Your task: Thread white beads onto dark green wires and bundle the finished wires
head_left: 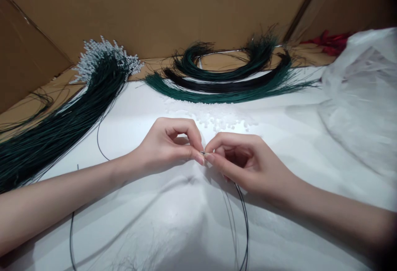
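My left hand pinches the end of a thin dark cord between thumb and forefinger. Close against it, my right hand pinches the same spot, its other fingers curled under. Only a tiny bit of cord shows between the fingertips, so its exact form there is hidden. Two dark strands of the cord hang down below my right hand. Just beyond the hands lies a scatter of small white beads on the white work surface.
At the left lies a thick bundle of dark green cords with white beaded tips. Curved bundles of green and black cords lie at the back. A clear plastic bag is on the right, red material behind it. Cardboard walls enclose the back.
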